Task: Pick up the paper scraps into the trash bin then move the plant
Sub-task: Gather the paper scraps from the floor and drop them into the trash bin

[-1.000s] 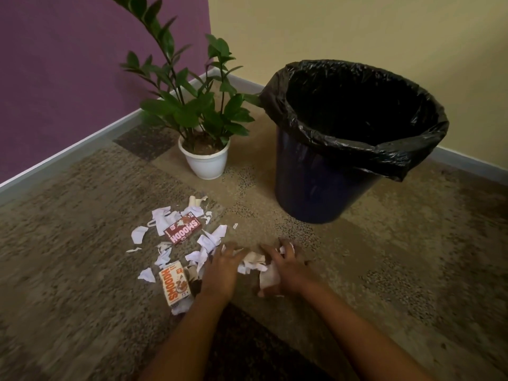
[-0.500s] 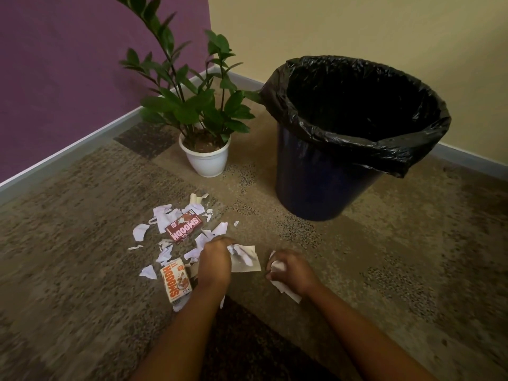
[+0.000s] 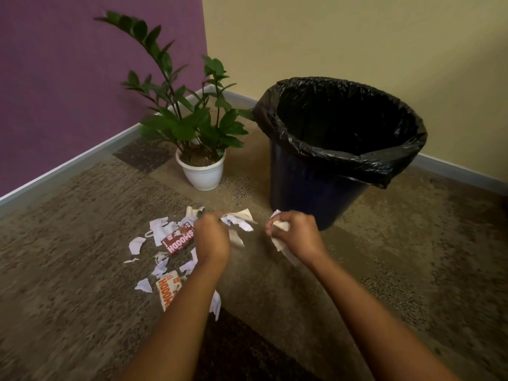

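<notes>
White paper scraps lie scattered on the carpet, with a red printed carton piece and an orange one among them. My left hand is closed on a bunch of white scraps lifted off the floor. My right hand grips a crumpled wad of paper just in front of the trash bin, a dark blue bin lined with a black bag. The plant stands in a white pot left of the bin.
A purple wall with a pale baseboard runs along the left, and a yellow wall stands behind the bin. The plant sits near the corner. Patterned brown carpet stretches to the right of my arms.
Both hands have closed on scraps and risen off the carpet, moving forward toward the bin. The pile between my hands is gone from the floor.
</notes>
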